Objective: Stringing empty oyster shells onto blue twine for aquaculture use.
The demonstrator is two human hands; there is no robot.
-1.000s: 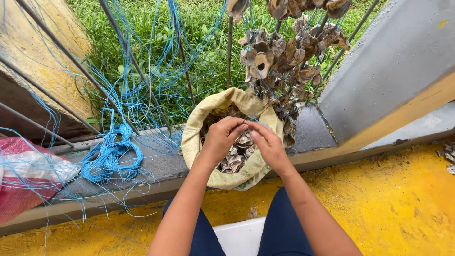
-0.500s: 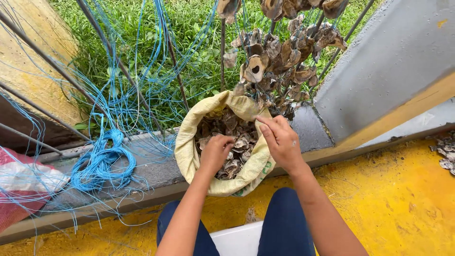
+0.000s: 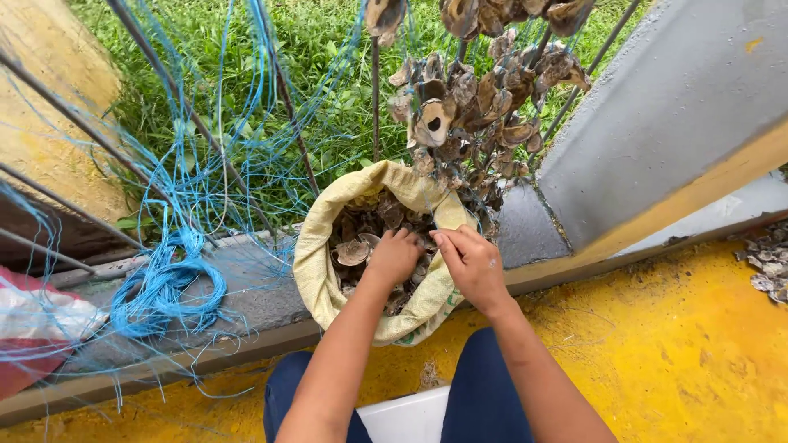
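A yellowish woven sack [image 3: 316,271] stands open on a grey ledge, filled with brown oyster shells [image 3: 361,238]. My left hand [image 3: 394,256] reaches inside the sack, its fingers curled down among the shells. Beside it at the sack's right rim is my right hand [image 3: 469,261], fingers pinched together near the rim; I cannot see what they hold. Strings of shells [image 3: 476,98] hang just above the sack.
Loose blue cord [image 3: 164,283] lies coiled on the ledge at left, with strands running up over metal rods [image 3: 287,107]. A red and white bag [image 3: 29,336] sits far left. Grass lies beyond. The floor [image 3: 673,353] is yellow; a grey slanted wall [image 3: 673,115] rises right.
My left hand has pushed deeper into the sack. My right hand has dropped from above the rim to next to the left hand.
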